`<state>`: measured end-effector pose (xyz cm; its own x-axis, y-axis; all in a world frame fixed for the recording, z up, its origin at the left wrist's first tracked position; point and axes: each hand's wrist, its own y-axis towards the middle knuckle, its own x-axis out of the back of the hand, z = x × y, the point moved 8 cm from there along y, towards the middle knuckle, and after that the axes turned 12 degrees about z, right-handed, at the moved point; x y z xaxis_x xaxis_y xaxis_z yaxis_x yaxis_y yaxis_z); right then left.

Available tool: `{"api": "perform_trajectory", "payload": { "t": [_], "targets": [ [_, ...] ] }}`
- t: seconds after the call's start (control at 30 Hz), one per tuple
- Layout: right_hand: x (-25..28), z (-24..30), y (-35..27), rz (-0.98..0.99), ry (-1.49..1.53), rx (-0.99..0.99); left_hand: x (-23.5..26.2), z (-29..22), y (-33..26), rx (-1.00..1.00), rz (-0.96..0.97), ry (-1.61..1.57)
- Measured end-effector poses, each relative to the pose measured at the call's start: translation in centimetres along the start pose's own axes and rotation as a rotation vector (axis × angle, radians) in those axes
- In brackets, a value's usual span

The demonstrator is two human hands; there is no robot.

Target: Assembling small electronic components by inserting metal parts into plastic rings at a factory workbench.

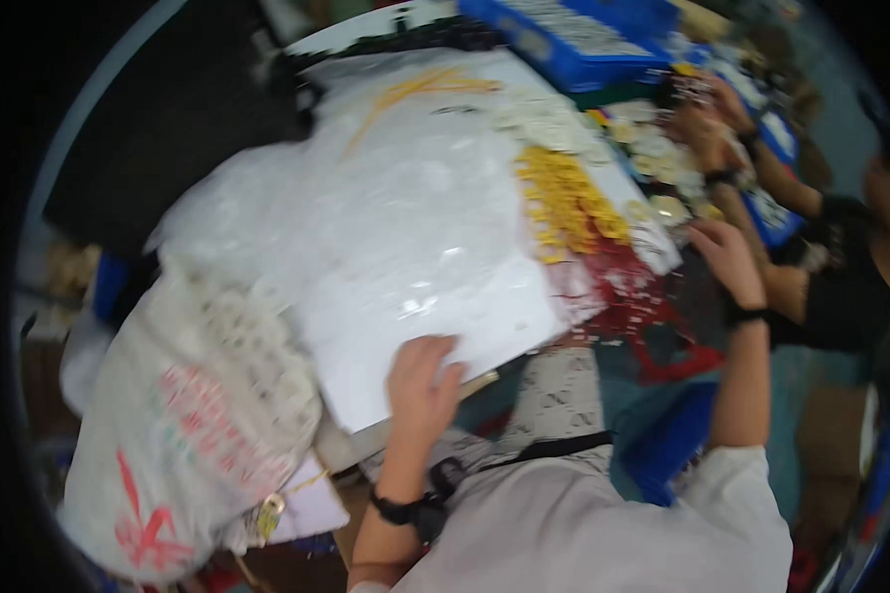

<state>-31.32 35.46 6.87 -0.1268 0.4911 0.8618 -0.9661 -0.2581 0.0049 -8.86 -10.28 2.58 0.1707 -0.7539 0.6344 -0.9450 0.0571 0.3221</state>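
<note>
My left hand (pixel 423 387) is over the front edge of the white tabletop (pixel 351 381), with its thumb apart from the bent fingers and nothing visible in it. A sheet of clear plastic film (pixel 396 217) covers much of the top beyond it. My right hand (pixel 730 259) reaches out at the right, close to round pale discs (pixel 670 210); blur hides whether its fingers grip anything. Between the hands lie rows of small yellow parts (pixel 564 203) and a dark red patch with scattered small white bits (pixel 628 296).
A big white sack (pixel 168 425) with red print, full of pale round pieces, stands at the left. A blue crate (pixel 574 44) is at the back. On the right, another person's hands (pixel 702 128) work among discs. Yellow strips (pixel 415 89) lie far back.
</note>
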Motion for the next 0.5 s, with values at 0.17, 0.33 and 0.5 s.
{"api": "perform_trajectory", "payload": {
  "t": [0.17, 0.33, 0.5],
  "targets": [
    [0.6, 1.7, -8.7, 0.092, 0.104, -0.209, 0.7, 0.2, -0.2, 0.098, -0.016, -0.157],
    [-1.0, 6.5, -14.6, 0.341, 0.502, -0.124, 3.8, 1.0, 0.4, 0.337, -0.106, -0.141],
    [-7.5, 14.7, -16.5, 0.762, 0.717, 0.258, 8.7, 3.8, 2.4, 0.333, -0.271, 0.275]
  ]
}}
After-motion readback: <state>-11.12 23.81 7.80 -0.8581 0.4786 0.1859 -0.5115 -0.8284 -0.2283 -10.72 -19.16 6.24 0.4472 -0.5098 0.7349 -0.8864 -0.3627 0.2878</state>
